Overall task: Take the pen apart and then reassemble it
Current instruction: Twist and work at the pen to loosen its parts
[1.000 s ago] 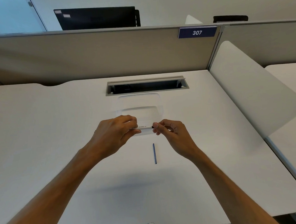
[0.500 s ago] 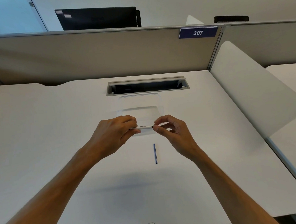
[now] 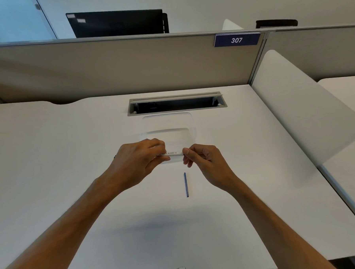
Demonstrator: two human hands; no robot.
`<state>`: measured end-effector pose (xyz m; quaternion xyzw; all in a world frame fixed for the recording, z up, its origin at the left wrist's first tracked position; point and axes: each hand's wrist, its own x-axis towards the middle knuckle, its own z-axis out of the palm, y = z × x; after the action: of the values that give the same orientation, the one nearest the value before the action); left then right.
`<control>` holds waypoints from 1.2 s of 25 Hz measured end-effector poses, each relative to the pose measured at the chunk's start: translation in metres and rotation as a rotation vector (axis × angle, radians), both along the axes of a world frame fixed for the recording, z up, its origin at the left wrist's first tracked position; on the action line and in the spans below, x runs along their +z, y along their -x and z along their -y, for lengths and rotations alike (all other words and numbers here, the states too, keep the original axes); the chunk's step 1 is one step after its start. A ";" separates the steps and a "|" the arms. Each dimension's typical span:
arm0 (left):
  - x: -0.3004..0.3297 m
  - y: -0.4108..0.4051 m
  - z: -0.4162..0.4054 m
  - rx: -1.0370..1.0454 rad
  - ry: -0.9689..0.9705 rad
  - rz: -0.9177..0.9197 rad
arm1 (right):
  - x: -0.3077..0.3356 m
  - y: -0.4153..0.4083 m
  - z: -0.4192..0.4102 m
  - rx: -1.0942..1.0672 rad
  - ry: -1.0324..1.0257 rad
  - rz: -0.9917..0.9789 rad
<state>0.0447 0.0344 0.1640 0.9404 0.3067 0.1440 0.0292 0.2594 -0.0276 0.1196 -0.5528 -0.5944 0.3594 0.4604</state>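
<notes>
Head view: two hands (image 3: 140, 163) (image 3: 205, 163), one pen barrel (image 3: 173, 153), one refill (image 3: 186, 184).

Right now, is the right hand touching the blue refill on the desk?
Apart. The head view shows bare desk between the right hand and the blue refill.

Pen barrel (image 3: 172, 153) between 2 hands (image 3: 137, 161).

Soft even overhead light, my arms' faint shadow on the desk (image 3: 50, 161), wide-angle bowing at edges.
</notes>
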 end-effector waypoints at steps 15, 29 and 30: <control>-0.003 0.000 -0.002 0.048 0.111 0.044 | 0.006 -0.007 0.002 -0.039 0.022 -0.018; -0.009 0.001 -0.001 0.051 0.118 -0.025 | -0.003 -0.004 -0.001 -0.001 0.065 0.014; -0.008 0.001 -0.001 0.050 0.125 -0.027 | -0.003 -0.004 -0.001 0.015 0.059 -0.011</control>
<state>0.0438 0.0358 0.1561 0.9306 0.3390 0.1126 0.0801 0.2637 -0.0268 0.1167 -0.5597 -0.5850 0.3833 0.4446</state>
